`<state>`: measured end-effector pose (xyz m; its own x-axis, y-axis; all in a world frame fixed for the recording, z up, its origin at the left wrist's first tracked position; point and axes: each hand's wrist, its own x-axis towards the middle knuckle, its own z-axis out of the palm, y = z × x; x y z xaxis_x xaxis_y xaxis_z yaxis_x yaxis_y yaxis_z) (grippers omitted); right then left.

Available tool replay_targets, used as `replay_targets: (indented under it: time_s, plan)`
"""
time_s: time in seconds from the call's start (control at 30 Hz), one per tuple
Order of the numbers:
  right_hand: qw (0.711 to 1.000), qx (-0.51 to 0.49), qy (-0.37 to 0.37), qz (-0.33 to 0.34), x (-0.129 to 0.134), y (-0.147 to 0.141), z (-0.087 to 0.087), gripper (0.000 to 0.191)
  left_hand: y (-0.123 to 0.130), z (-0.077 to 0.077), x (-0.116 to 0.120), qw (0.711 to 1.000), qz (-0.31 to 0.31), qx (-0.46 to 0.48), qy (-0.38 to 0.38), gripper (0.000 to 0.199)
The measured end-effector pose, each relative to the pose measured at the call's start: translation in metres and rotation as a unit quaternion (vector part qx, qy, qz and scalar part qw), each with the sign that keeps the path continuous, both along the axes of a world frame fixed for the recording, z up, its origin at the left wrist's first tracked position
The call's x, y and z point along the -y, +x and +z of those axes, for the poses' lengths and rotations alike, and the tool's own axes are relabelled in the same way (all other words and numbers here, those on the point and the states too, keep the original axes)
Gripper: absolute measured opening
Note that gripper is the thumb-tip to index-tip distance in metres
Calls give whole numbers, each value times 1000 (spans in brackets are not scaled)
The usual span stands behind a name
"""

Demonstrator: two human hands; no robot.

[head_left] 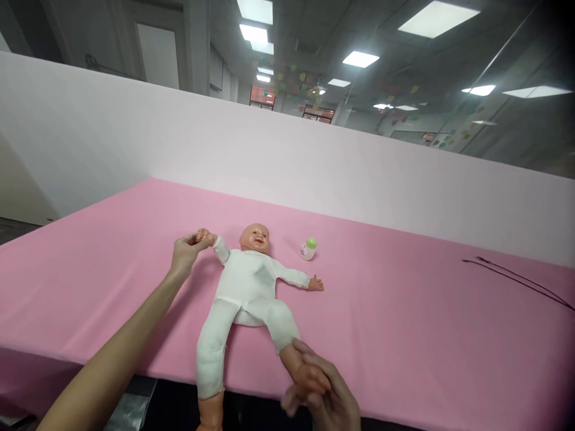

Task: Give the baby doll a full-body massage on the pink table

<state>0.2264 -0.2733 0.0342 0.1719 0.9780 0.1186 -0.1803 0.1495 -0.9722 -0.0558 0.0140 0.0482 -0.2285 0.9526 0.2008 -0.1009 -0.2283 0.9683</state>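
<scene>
A baby doll (247,278) with a bald head and a white cloth body lies face up on the pink-covered table (395,335). At the upper left, my left hand (187,251) pinches the doll's small hand, and that arm is raised out to the side. My right hand (326,389) is closed round the doll's bare foot near the front edge, with the leg bent a little. The doll's other arm rests stretched out on the cloth. Its other leg hangs down over the table's front edge.
A small bottle (308,248) with a green cap stands right of the doll's head. Thin dark cords (516,278) lie at the far right. A low white partition (314,161) runs behind the table, below a glass pane.
</scene>
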Motion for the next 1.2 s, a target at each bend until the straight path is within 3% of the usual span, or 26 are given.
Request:
replay_targets:
  time_s: [0.13, 0.23, 0.33, 0.4, 0.5, 0.63, 0.73, 0.8, 0.87, 0.93, 1.07, 1.2]
  plan:
    - [994, 79, -11, 78, -73, -17, 34, 42, 38, 7, -1, 989, -82, -99, 74, 38]
    - [993, 88, -25, 81, -128, -29, 38, 48, 55, -1, 1, 975, -169, -131, 60, 45]
    - [994, 73, -30, 77, -155, -31, 37, 50, 57, -14, -1, 968, -223, -106, 35, 47]
    - [993, 70, -32, 85, -149, -24, 39, 49, 50, -23, -8, 974, -216, -57, 30, 46]
    - [993, 61, -29, 100, -110, -6, 28, 41, 32, -35, -23, 994, -104, 30, 5, 46]
    - [992, 6, 1, 128, -39, 13, -27, 50, 10, -52, -37, 992, 75, 89, -45, 47]
    - [991, 6, -6, 135, -3, 11, -70, 52, 9, -56, -36, 988, 109, 99, -53, 41]
    - [988, -15, -7, 152, 6, 4, -80, 54, 15, -52, -31, 988, 96, 115, -43, 40]
    - [986, -41, -14, 160, 3, -1, -68, 50, 25, -45, -23, 992, 76, 104, -15, 37]
    - [987, -39, -35, 152, -12, -3, -40, 48, 35, -38, -12, 996, 54, 60, 24, 33]
    - [997, 20, -39, 68, -68, -9, 19, 39, 51, -35, 10, 992, -7, -57, 112, 26]
    - [994, 77, -59, 59, -129, -28, 35, 44, 56, -37, 26, 959, -94, -205, 169, 21]
